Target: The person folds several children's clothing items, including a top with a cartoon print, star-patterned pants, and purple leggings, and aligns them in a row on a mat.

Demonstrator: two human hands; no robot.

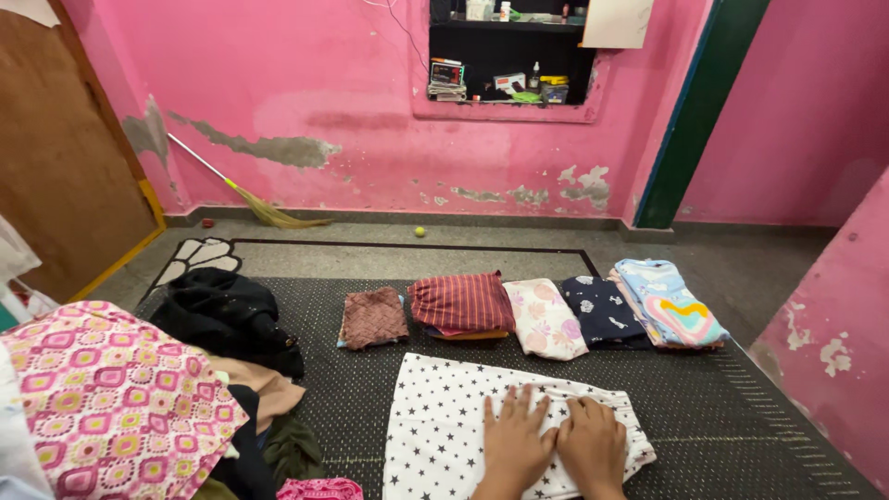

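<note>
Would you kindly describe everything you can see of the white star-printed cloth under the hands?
The white cloth is printed all over with small black stars and looks like thin cotton. It lies flat on the dark woven mat, its right part folded into layers. The left hand and right hand press palms down on that folded part, side by side. Its lower edge runs out of view. Nothing else touches it.

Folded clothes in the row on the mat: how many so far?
5, left to right: brown checked piece, red striped piece, white floral piece, dark navy piece, light blue rainbow piece. More may lie hidden under the striped one, where an orange edge shows.
</note>
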